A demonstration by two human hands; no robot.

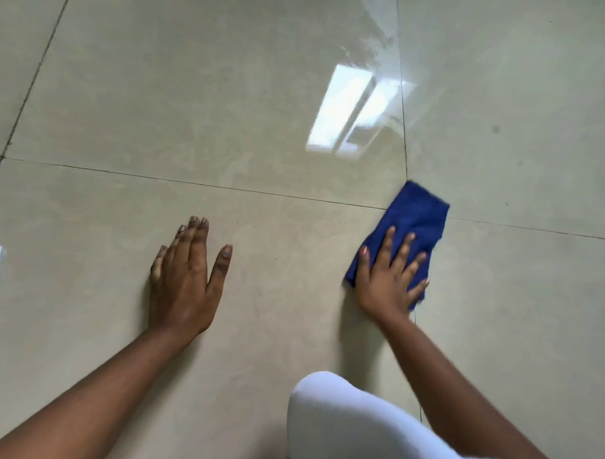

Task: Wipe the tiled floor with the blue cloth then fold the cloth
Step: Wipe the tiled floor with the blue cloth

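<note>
Cloth [412, 213] is blue, bunched into a rough oblong, flat on the floor [221, 112] under the right hand [387, 278]. It sits right where 2 grout lines cross, w/ its far corner poking out past the fingertips, up and to the right. Near edge shows on both sides of the palm. Edges look a bit blurred.

Right hand is open, palm down, fingers [403, 248] spread wide and pressing on the cloth's near half. Not gripping it, just flat on top. Thumb lies along the cloth's left edge.

Left hand [183, 285] is well apart from the cloth, off to the left, also open and palm down, flat on bare tile. 4 fingers close together, thumb stuck out to the right. Nothing in it or under it.

Both forearms are bare and run back toward the bottom of the view. Between them, nearer the right arm, a bent knee [338, 423] in white fabric comes up from the bottom edge, so the person is low to the floor.

Floor is big glossy cream tiles w/ thin dark grout lines. Ahead of the right hand, beyond the cloth, there's a bright window glare [352, 111] on the tile, and the surface around it looks wet or streaky. A small dark spot [495, 129] is on the tile to the right of the glare. Another bit of glare shows far left of the left hand, at the edge.
</note>
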